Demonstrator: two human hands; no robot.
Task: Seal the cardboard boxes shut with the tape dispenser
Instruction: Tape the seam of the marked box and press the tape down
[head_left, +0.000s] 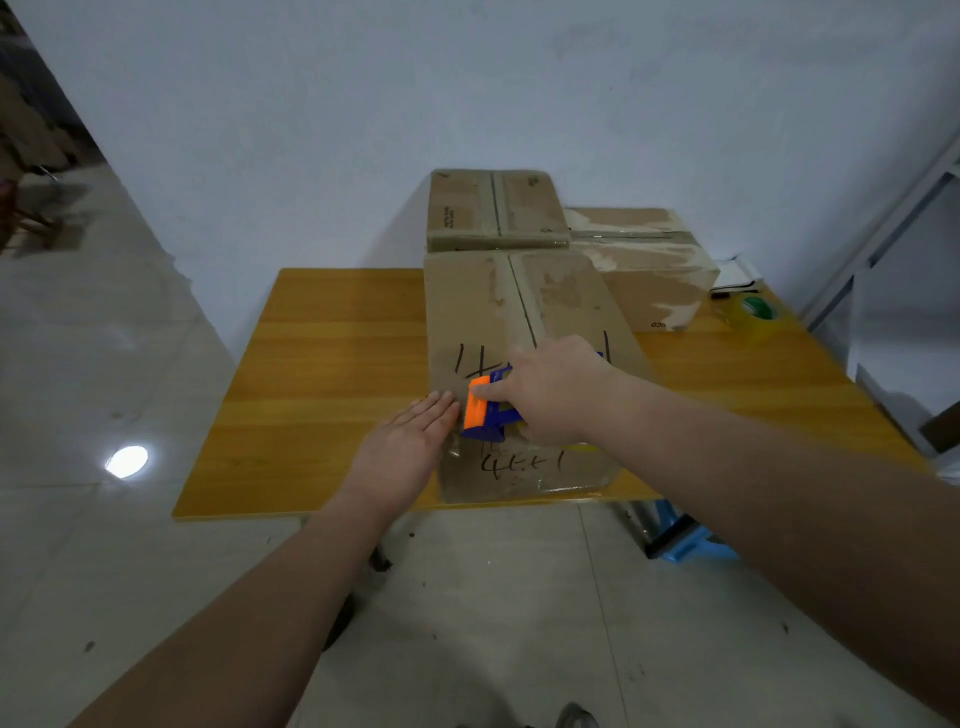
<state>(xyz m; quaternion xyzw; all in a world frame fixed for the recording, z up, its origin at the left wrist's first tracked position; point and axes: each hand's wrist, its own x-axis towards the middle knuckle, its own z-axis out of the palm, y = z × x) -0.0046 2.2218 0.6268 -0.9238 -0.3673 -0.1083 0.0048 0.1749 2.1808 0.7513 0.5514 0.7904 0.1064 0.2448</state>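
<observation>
A cardboard box (519, 312) with black handwriting stands at the front of the wooden table (322, 364), flaps closed along a centre seam. My right hand (550, 389) grips a blue and orange tape dispenser (485, 410) pressed against the box's near top edge. My left hand (410, 441) lies flat with straight fingers against the box's left front corner, beside the dispenser's orange end. Two more boxes sit behind: one (493, 208) at the back centre with tape along its seam, another (649, 260) to the right with torn, whitish patches.
A roll of clear tape with a green core (753, 314) lies on the table's right side, near a small white item (737, 275) by the wall. A blue stool (691, 540) stands under the table's right front. Tiled floor surrounds the table; a white wall is behind.
</observation>
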